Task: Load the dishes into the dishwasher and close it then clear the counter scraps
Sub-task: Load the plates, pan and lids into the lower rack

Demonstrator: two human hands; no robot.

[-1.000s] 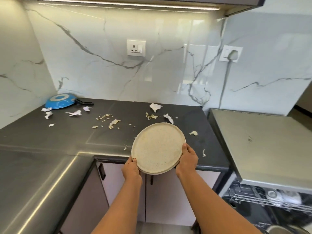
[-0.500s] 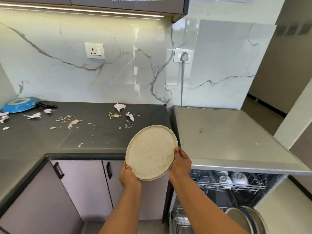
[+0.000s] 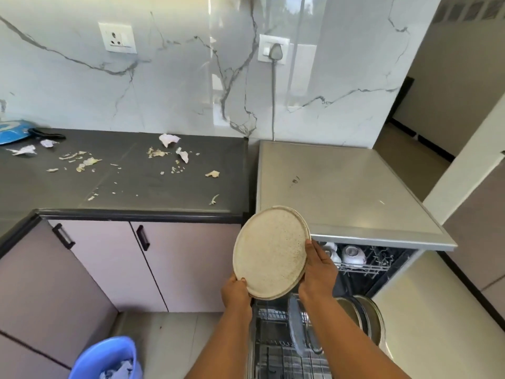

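Note:
I hold a round speckled cream plate (image 3: 270,253) tilted up on edge, above the open dishwasher. My left hand (image 3: 236,292) grips its lower left rim and my right hand (image 3: 318,272) grips its right rim. Below, the lower rack (image 3: 278,354) is pulled out and holds a dark plate and large round dishes (image 3: 363,318) standing upright. The upper rack (image 3: 363,265) carries white cups. Pale scraps (image 3: 169,154) lie scattered across the dark counter (image 3: 131,184).
A blue pan (image 3: 13,131) with a black handle lies at the counter's far left. A blue bin (image 3: 109,359) with crumpled paper stands on the floor at the lower left. The dishwasher's steel top (image 3: 341,187) adjoins the counter. Cabinet doors with black handles lie under the counter.
The plate and both hands have moved right and down, from over the counter edge to above the dishwasher's pulled-out lower rack. My view has turned right and downward.

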